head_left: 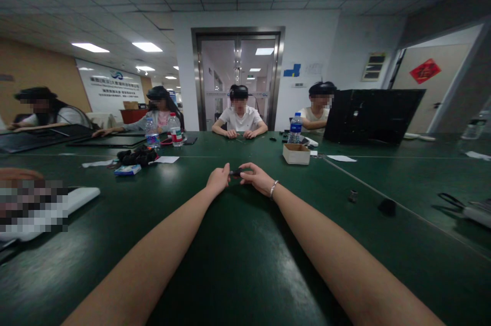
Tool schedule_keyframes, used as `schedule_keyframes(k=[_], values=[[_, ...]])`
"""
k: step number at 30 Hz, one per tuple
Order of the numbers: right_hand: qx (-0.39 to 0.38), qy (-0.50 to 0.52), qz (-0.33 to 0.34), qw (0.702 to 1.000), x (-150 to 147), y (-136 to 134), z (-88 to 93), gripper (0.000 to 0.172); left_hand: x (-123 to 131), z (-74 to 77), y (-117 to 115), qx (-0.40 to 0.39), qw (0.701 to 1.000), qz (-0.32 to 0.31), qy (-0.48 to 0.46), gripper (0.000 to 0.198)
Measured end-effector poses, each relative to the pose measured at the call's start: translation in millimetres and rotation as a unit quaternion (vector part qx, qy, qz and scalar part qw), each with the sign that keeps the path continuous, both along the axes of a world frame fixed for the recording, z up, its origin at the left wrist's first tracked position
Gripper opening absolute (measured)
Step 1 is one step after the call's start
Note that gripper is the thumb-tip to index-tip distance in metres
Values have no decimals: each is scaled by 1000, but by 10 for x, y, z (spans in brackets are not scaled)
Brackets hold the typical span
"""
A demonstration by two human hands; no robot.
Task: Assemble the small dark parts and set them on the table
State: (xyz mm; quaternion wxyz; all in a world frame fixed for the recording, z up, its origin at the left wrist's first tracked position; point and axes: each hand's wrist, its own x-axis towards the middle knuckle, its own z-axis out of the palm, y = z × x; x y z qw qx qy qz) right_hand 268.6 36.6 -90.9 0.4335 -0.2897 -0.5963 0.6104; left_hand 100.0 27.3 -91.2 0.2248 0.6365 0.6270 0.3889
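Observation:
Both my arms stretch forward over the dark green table (245, 224). Between my hands is a small black cylindrical piece (237, 172), too small to name exactly. My left hand (219, 179) pinches its left end, where a lighter, metallic-looking tip shows at the fingers. My right hand (259, 179), with a bracelet (273, 189) at the wrist, has its thumb and fingers closed round the right end. Farther right on the table lie a small metallic cylinder (353, 195) and a dark, rounded object (387, 207).
Ahead to the right stand an open cardboard box (296, 155), a water bottle (295, 127) and a large black panel (374, 115). Left of my hands are a black cable bundle (137, 156), a blue-white packet (128, 170) and two bottles. Several people sit around the table.

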Motion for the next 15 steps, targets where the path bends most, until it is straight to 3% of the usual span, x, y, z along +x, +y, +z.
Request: schedule_keyframes(k=[8,15], values=[[12,2,17,1000,6,-6,-2,41,50,97,-110,-23,997,38,59,60],[-20,-7,-22,1000,-40,-16,19,24,59,56,-140,27,998,-3,65,57]])
